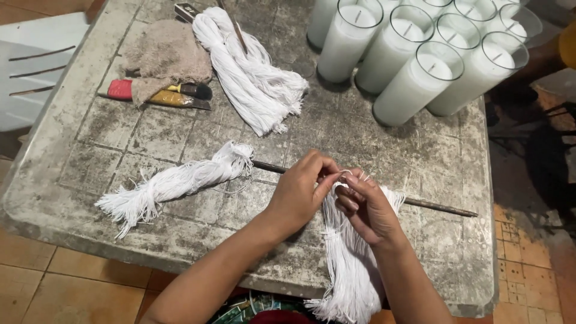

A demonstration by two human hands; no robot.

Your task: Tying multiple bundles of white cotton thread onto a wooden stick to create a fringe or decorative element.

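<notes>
Head camera looks straight down at a worn, stained grey stone-look table (420,252), and right at the near middle both hands meet over a bundle of white cotton wick strings (351,264) that drapes over the near edge of the table. The left hand (300,192) has its thumb and fingers pinched together on the top ends of those strings, and the right hand (366,207) is doing the same just beside it, fingertips curled in and touching the same strands. So both are closed in a fine pinch on the string, not open.

Running under the hands is a thin dark metal rod (438,208), lying left to right across the table and poking out to the right. Just left of the hands sits a second white string bundle (174,183), lying flat with frayed ends spread toward the near left corner. Further back there's a third, bigger white string hank (252,78). Left of that is a crumpled beige rag (165,57) partly covering a tool with a red and yellow handle (159,95). Far right corner is packed with tall clear glass candles filled with white wax (414,57), all standing close together. Tiled orange floor (528,282) shows on the right.
</notes>
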